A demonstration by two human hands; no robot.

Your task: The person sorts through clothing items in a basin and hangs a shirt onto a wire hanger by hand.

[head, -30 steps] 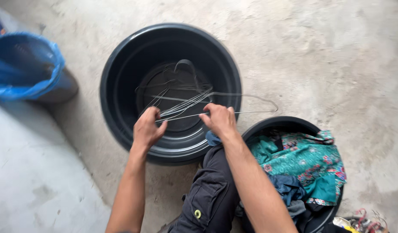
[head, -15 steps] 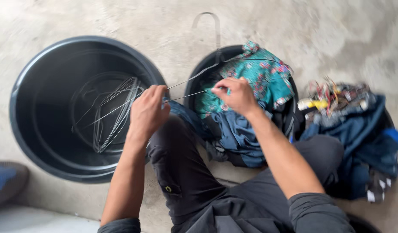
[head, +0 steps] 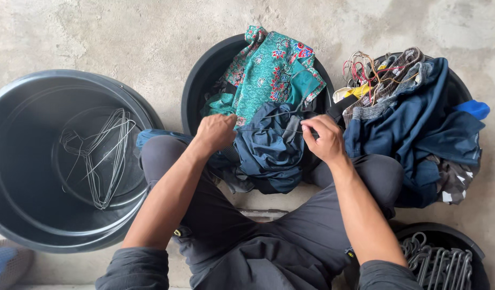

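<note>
My left hand (head: 216,131) and my right hand (head: 324,138) each pinch an end of a thin wire hanger (head: 282,122) over the middle black tub (head: 200,75). That tub holds a teal patterned cloth (head: 270,70) and a dark blue garment (head: 271,147), which the hanger lies against. A big black basin (head: 22,177) at the left holds several loose wire hangers (head: 100,156).
A tub (head: 461,86) at the right is heaped with dark blue clothes and coloured cords (head: 365,70). Another black tub (head: 446,258) at the bottom right holds a row of grey hangers. My knees in dark trousers (head: 242,236) sit between the tubs on concrete floor.
My view has swung right from the big basin. Both hands carried one wire hanger out of it and over to the clothes tub, lowering it onto the dark blue garment.
</note>
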